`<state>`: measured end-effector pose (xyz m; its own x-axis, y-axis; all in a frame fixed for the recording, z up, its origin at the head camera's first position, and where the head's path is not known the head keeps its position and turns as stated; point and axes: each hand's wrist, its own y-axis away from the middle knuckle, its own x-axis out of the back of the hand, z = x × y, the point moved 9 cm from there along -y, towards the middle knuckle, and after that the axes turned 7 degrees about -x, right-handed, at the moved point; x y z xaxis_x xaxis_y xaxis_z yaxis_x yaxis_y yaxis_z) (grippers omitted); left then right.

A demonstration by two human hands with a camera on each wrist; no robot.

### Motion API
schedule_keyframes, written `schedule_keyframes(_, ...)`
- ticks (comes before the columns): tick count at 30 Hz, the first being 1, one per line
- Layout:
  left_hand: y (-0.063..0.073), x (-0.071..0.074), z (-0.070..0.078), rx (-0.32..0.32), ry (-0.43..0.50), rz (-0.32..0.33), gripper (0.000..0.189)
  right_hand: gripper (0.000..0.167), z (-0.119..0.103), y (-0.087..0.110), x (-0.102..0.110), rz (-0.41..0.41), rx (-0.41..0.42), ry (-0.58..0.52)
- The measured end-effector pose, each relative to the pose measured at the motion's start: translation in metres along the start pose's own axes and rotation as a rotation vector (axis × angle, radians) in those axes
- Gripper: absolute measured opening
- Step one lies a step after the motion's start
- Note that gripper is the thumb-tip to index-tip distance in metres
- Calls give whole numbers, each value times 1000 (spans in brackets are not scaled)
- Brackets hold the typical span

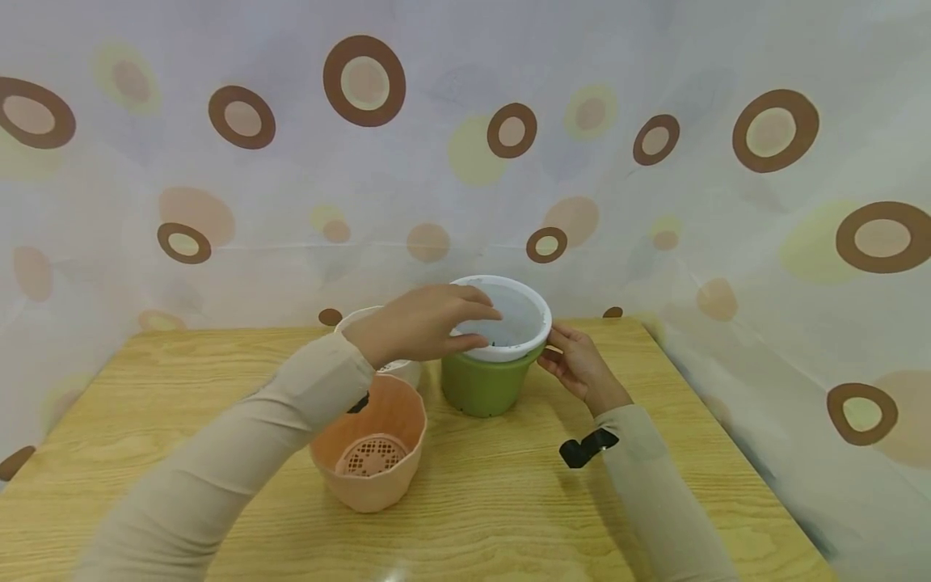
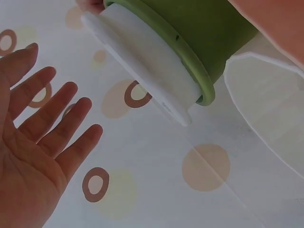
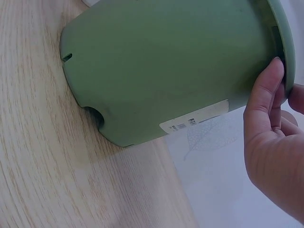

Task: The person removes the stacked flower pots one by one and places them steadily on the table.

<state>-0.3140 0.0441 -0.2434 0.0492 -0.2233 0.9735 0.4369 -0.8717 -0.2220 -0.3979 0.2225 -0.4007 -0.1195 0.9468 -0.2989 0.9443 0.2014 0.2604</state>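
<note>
A green flower pot (image 1: 480,388) stands upright on the table, with a white flower pot (image 1: 518,311) nested in its mouth. The white rim sits a little above the green one. My right hand (image 1: 578,364) pinches the green pot's rim at its right side; in the right wrist view, the thumb (image 3: 270,76) lies under the lip. Over the white pot's opening, my left hand (image 1: 429,319) reaches in from the left with fingers spread. The left wrist view shows that hand's fingers (image 2: 57,111) apart from the white rim, holding nothing.
An orange pot (image 1: 378,489) with a perforated base stands in front, left of the green pot. Behind it is a white pot (image 1: 410,373), partly hidden by my left arm. The wooden table (image 1: 524,517) ends at a patterned wall covering (image 1: 291,194).
</note>
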Motion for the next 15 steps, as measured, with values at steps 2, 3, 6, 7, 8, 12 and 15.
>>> schedule_keyframes(2, -4, -2, 0, 12, -3, -21, 39, 17, 0, 0, 0, 0, 2, 1)
schedule_keyframes(3, -6, -3, 0, 19, -3, -33, 39, 16, -1, 0, 1, -4, 3, -2)
schedule_keyframes(6, -12, -8, -1, 37, -1, -74, 40, 16, -1, 0, 1, -2, 8, -9)
schedule_keyframes(7, -14, -9, -1, 39, 2, -85, 40, 16, -1, 0, 1, -4, 7, -10)
schedule_keyframes(8, -16, -11, -1, 40, 3, -94, 39, 16, -1, 0, 1, -5, 7, -9)
schedule_keyframes(12, -23, -16, -4, 42, 19, -121, 39, 18, 1, -1, 1, -6, -1, -8)
schedule_keyframes(15, -28, -20, -7, 55, 41, -140, 39, 22, 2, -2, 1, -10, -5, -4)
